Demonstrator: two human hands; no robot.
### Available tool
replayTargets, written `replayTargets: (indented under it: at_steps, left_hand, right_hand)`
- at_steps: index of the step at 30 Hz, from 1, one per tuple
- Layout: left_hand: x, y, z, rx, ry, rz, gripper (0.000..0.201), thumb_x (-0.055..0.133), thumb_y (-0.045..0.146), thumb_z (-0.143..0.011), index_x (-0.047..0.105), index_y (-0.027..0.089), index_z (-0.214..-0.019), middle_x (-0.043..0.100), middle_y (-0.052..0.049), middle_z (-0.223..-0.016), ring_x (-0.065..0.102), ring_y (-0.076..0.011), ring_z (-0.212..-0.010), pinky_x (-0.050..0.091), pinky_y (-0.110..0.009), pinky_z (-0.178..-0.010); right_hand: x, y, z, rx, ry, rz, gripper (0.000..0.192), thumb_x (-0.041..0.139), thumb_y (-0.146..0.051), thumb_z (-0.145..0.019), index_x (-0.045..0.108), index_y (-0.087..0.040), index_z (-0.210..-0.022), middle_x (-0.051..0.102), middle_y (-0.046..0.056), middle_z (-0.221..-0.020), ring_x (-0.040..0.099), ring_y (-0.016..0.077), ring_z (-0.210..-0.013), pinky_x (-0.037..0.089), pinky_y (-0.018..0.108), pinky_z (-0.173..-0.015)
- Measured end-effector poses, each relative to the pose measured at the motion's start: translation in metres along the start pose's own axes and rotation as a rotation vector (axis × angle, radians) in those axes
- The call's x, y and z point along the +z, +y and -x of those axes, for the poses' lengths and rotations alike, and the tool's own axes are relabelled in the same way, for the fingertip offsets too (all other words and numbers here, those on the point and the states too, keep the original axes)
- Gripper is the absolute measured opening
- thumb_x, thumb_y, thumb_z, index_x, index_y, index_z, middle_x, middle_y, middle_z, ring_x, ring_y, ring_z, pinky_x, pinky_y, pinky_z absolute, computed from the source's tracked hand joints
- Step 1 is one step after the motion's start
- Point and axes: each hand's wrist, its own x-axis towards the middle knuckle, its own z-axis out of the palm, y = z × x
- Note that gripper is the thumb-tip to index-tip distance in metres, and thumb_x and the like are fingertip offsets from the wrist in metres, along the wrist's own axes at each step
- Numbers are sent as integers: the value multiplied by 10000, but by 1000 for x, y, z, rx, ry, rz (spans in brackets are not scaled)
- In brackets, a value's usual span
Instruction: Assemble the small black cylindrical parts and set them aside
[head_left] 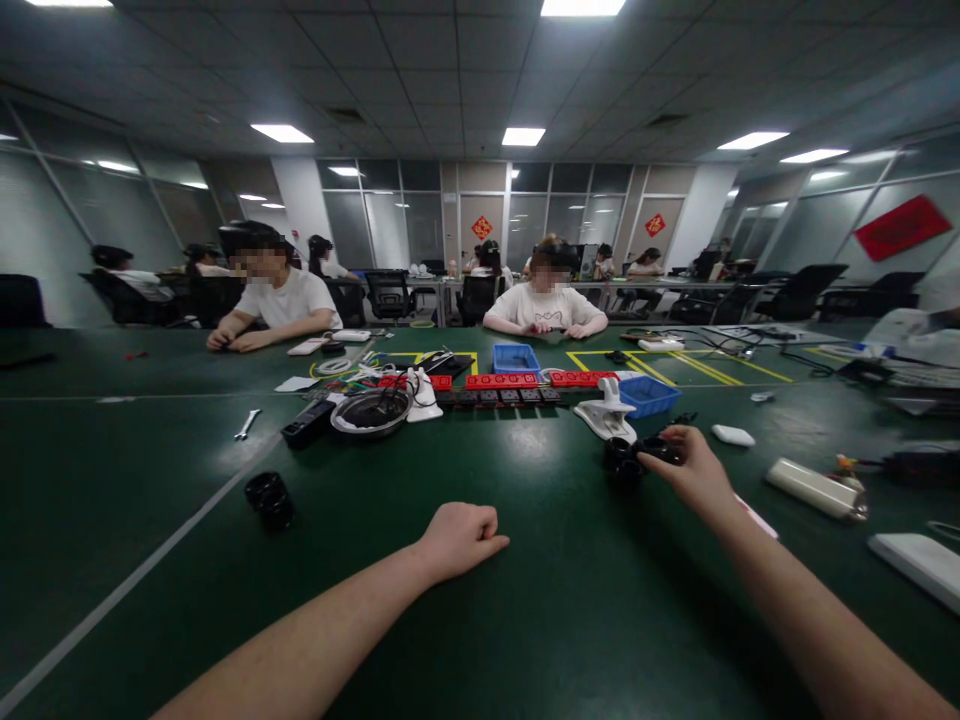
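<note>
My right hand (694, 466) reaches forward over the green table (480, 620) and grips a black round-bodied object (634, 458) that rests on the surface. My left hand (459, 538) lies in a loose fist on the table near the middle, with nothing in it. A second black round object (270, 499) stands alone to the left, well away from both hands. A white clamp-like piece (606, 412) lies just beyond the black object in my right hand.
A dark bowl with wires (371, 411), red and black switch strips (501, 381), two blue trays (649, 394), a wrench (247, 424), a white cylinder (814, 489) and a white flat box (916, 564) lie about. Two people sit across the table.
</note>
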Motion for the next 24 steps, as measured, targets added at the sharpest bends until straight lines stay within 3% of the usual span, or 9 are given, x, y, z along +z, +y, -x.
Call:
replayTargets:
  at_steps: [3,7,14,17,20,24]
  left_hand:
    - [0,0,0,9,4,11,278,437,448,-761,499,193,-669,504,53,-589,476,-94,-563,311,-184,-517]
    - [-2,1,-1,3,-25,26,287,425,455,-766,502,192,-681,504,52,-595,478,-93,-567,319,-185,-526]
    - [-1,0,-3,10,-26,34,279,440,447,-760,491,190,-664,487,56,-575,471,-93,-554,305,-184,-503]
    - [-1,0,-3,10,-28,34,286,439,454,-758,491,189,-664,491,54,-582,470,-92,-549,302,-185,-496]
    - [-2,0,-2,19,-23,32,291,427,459,-763,495,190,-676,499,52,-593,476,-94,-558,308,-188,-503]
    - [-1,-2,-2,19,-25,27,290,425,459,-765,500,191,-680,504,52,-594,478,-95,-560,314,-191,-514]
  right_hand:
    - [18,6,7,-1,119,25,497,564,-469,-602,429,-142,-951,525,107,-893,520,233,-796,437,338,-656]
    - [26,14,14,-96,156,94,434,519,-443,-661,452,-141,-965,535,108,-903,517,226,-804,429,346,-699]
    - [35,29,12,-218,-33,253,373,518,-346,-680,475,-147,-992,549,111,-961,513,243,-891,405,350,-771]
    - [37,34,13,-226,-47,287,390,522,-356,-684,474,-147,-1010,547,112,-987,506,243,-913,397,343,-783]
    - [35,32,14,-241,-3,308,454,543,-402,-663,472,-143,-1029,556,110,-970,504,247,-898,398,347,-762]
    - [29,21,17,-301,171,313,444,513,-474,-668,511,-144,-965,559,106,-945,485,248,-894,369,359,-773]
